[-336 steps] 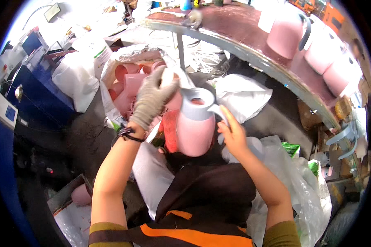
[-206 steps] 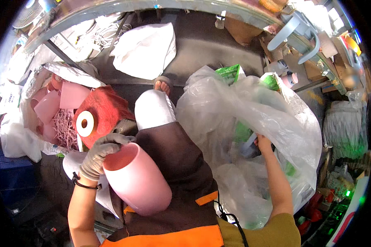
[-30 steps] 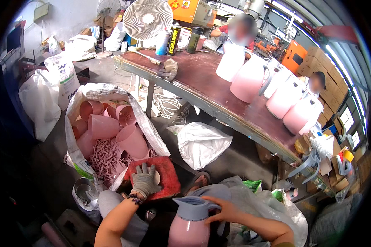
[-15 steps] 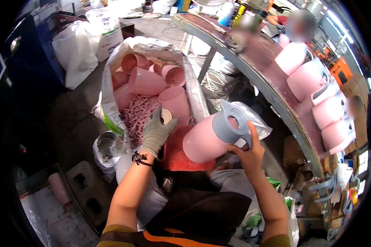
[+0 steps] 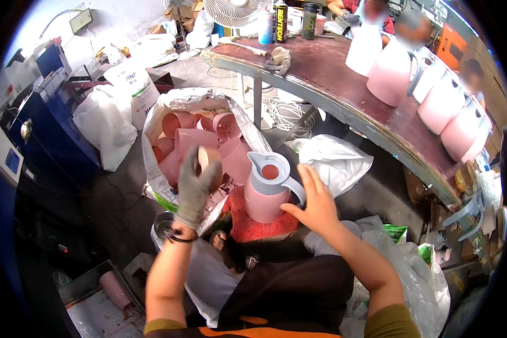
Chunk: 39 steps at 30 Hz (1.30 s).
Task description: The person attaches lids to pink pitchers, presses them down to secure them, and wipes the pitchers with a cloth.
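Note:
A pink thermos jug (image 5: pixel 263 204) with a grey collar, spout and handle stands upright on a red cloth-like cover (image 5: pixel 248 230) in front of my knees. Its round top opening faces up. My left hand (image 5: pixel 194 188), in a grey work glove, grips a pale tan round piece (image 5: pixel 209 160) over the sack's near side; motion blurs its details. Bare, with fingers spread, my right hand (image 5: pixel 319 205) is just right of the jug's handle and holds nothing.
A white woven sack (image 5: pixel 152 135) holds pink plastic shells (image 5: pixel 196 141). To the right, a long table (image 5: pixel 321 70) carries several pink jugs (image 5: pixel 390 76), spray cans (image 5: pixel 280 23) and a glove (image 5: pixel 279 60). A white bag (image 5: pixel 335 163) lies beneath its edge. People sit beyond.
The jug has gone from tilted in my right hand to upright on the red cover, and that hand has let go. My left hand keeps the round piece, now raised. The view has shifted.

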### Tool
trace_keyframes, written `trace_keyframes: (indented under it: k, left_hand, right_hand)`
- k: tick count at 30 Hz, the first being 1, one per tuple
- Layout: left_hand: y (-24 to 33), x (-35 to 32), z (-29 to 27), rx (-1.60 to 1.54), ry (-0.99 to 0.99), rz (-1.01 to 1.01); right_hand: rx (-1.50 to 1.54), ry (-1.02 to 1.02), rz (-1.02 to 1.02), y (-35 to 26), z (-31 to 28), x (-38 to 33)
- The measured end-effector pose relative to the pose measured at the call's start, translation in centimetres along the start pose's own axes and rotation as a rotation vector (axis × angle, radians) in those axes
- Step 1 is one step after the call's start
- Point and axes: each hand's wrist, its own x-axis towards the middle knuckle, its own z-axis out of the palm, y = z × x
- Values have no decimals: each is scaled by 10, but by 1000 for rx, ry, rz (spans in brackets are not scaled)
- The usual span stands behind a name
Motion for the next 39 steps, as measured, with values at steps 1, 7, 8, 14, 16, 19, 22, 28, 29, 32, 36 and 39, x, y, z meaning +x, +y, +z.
trace_keyframes:
  k: [1,7,8,14,16,19,22,28,29,32,36,39]
  left_hand:
    - [55,13,13,81,-79,110]
    - [242,78,48,783,-190,772]
    - [253,78,63,805,-255,723]
    - [56,-8,116,945,-402,484]
    - [75,-15,121,964,-518,469]
    - [60,-1,116,909,-563,420]
    - [82,16,110,922,-612,364]
    - [154,70,122,799,-383,494]
    - [150,70,123,779,-422,456]
    - [47,21,125,959,-387,436]
    - [51,28,110,866,-562,289]
    - [43,37,98,644,-346,235]
  right_hand:
    - [-16,52,4,7,-13,-10]
    - [196,29,155,20,-40,-70]
    - [227,18,185,23,-41,-78]
    - [363,-18,257,20,-34,-99]
    - [376,19,285,25,-33,-90]
    - [422,-67,314,16,-32,-82]
    - [459,-57,305,7,-29,-72]
    - [440,-60,334,25,-23,-85]
    - [439,-47,348,29,-20,-87]
    - [524,3,416,27,-13,-74]
    - [170,-33,150,4,16,-34]
    - [516,-47,318,24,34,-29]
